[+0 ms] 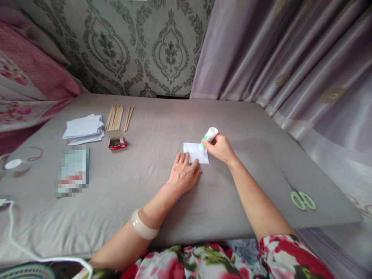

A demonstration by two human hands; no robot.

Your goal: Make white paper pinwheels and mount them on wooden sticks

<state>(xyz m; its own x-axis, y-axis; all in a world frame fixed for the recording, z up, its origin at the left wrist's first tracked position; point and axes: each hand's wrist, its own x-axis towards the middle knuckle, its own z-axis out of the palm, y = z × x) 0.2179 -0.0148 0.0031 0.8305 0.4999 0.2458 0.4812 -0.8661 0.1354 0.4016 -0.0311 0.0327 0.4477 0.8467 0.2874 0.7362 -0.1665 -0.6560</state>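
A small white paper (197,150) lies on the grey padded surface (151,193). My left hand (183,173) rests flat on the paper's near left corner, fingers stretched out. My right hand (221,148) grips a white and green glue stick (208,137), tilted, with its tip touching the paper's upper right part.
At the back left lie a stack of white papers (84,128), several wooden sticks (117,116) and a small red box (116,142). A blurred card (73,170) and a tape roll (16,165) are at the left. Green-handled scissors (301,199) lie near the right edge. Curtains hang at right.
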